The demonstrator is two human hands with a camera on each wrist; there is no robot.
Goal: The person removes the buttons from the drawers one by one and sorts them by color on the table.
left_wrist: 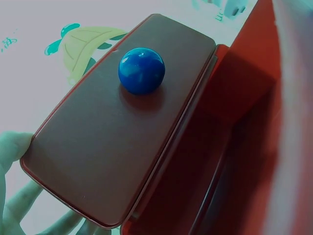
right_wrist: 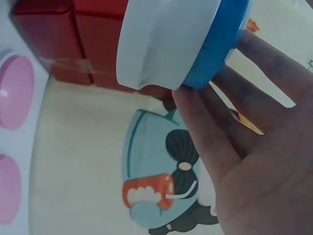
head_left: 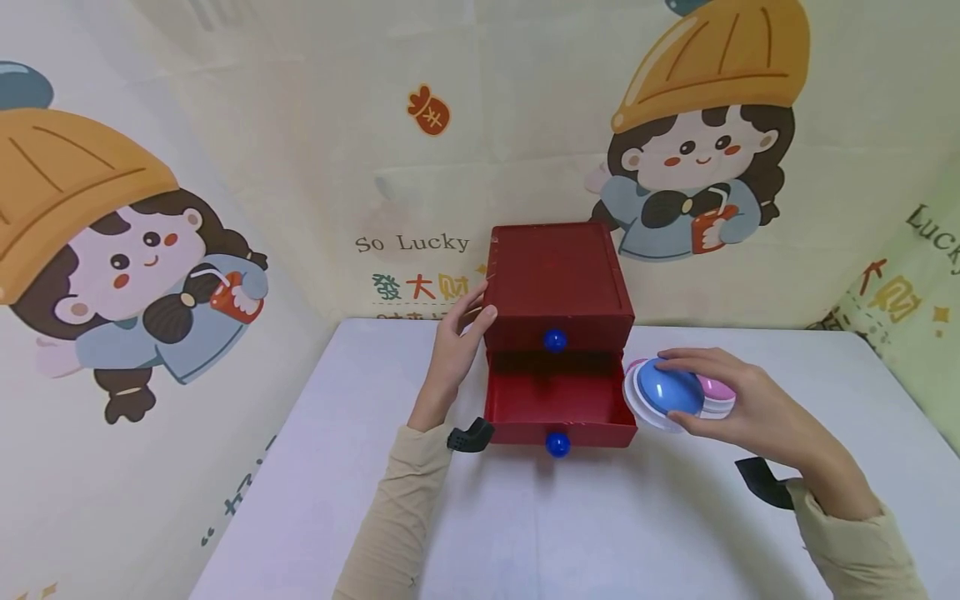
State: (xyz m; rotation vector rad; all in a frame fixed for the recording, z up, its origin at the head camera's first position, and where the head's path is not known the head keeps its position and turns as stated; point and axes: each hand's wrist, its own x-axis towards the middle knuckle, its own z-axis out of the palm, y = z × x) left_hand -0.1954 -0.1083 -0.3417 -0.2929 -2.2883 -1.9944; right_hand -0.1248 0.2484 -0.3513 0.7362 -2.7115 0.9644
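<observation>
My left hand [head_left: 450,354] rests against the left side of a small red drawer cabinet [head_left: 555,271]. In the left wrist view, its thumb touches the edge of the upper drawer front [left_wrist: 93,147] and the other fingers spread along the side. The lower drawer [head_left: 555,429] is pulled out, with a bare red inside. Right of it, my right hand [head_left: 742,408] holds a round push button with a blue dome [head_left: 671,387] and white base [right_wrist: 166,44] between thumb and fingers. Behind it, a pink push button [head_left: 717,388] is partly hidden.
Blue ball knobs sit on the upper drawer [head_left: 555,341] and lower drawer [head_left: 557,445]. Two pink buttons, one higher [right_wrist: 17,93] and one lower [right_wrist: 7,188], show at the right wrist view's left edge. A white table [head_left: 300,500] meets a cartoon-printed backdrop [head_left: 315,167].
</observation>
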